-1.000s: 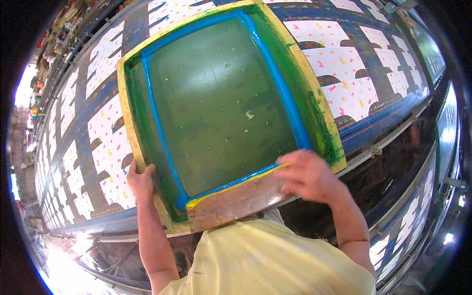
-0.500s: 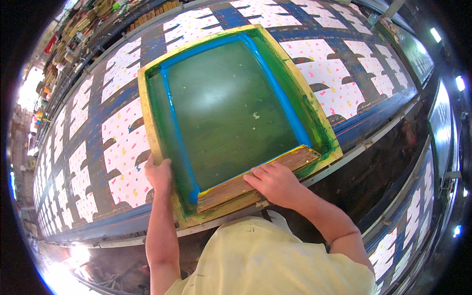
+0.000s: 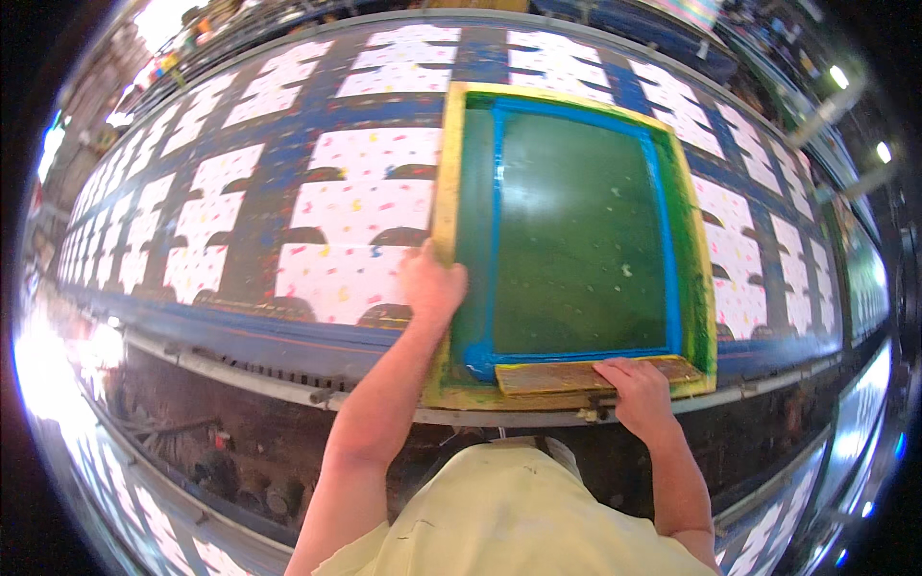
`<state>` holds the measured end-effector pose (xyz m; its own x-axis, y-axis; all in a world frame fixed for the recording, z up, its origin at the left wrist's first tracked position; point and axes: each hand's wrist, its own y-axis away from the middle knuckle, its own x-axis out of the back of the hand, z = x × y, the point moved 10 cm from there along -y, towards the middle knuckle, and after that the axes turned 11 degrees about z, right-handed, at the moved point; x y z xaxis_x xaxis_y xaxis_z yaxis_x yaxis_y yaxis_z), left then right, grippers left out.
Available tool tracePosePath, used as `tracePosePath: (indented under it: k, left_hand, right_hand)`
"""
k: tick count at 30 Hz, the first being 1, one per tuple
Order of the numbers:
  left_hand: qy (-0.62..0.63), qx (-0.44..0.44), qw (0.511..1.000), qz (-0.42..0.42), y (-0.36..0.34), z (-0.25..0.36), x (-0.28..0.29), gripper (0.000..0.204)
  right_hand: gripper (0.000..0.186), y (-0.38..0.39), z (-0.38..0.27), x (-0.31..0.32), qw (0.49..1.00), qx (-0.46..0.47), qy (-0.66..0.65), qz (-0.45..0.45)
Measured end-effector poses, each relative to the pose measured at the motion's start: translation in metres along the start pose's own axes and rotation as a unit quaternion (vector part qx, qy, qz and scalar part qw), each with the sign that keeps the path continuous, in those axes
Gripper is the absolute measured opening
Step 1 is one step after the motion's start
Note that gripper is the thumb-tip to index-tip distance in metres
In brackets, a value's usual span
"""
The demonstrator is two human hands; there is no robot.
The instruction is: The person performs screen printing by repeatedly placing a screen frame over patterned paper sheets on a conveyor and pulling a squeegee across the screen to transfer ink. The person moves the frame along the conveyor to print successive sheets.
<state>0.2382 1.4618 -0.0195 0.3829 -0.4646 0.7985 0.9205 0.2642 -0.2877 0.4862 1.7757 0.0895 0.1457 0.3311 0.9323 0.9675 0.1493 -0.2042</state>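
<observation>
A screen-printing frame (image 3: 445, 206) with yellowish wooden sides and a green mesh (image 3: 581, 230) lies over the long table in front of me. Blue bands edge the mesh. My left hand (image 3: 431, 280) is wrapped round the frame's left side, below its middle. Along the near end rests a wooden squeegee (image 3: 547, 377), smeared with yellow. My right hand (image 3: 636, 389) holds the squeegee right of its middle, with the fingers laid over its top and the thumb hidden. Whatever is under the frame is hidden by the mesh.
White cut pieces (image 3: 365, 206) with small coloured prints lie in rows on the blue-and-brown table (image 3: 259, 230), on both sides of the frame. A metal rail (image 3: 279, 384) runs along the near edge. Another table with white pieces (image 3: 168, 518) shows behind me at lower left.
The view has turned, so the frame now appears further right and nearly straight instead of tilted. My left hand still grips its side, and my right hand stays on the squeegee.
</observation>
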Motion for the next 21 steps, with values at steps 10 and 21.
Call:
tracePosePath:
  k: [10, 21]
  left_hand:
    - [0.034, 0.029, 0.999, -0.012, 0.002, 0.014, 0.012, 0.049]
    - [0.017, 0.042, 0.998, 0.038, 0.002, 0.02, 0.016, 0.048]
  right_hand:
    - [0.048, -0.132, 0.062, -0.025, 0.99, 0.085, 0.067, 0.096]
    - [0.052, -0.382, 0.199, -0.061, 0.976, 0.113, 0.118, 0.144]
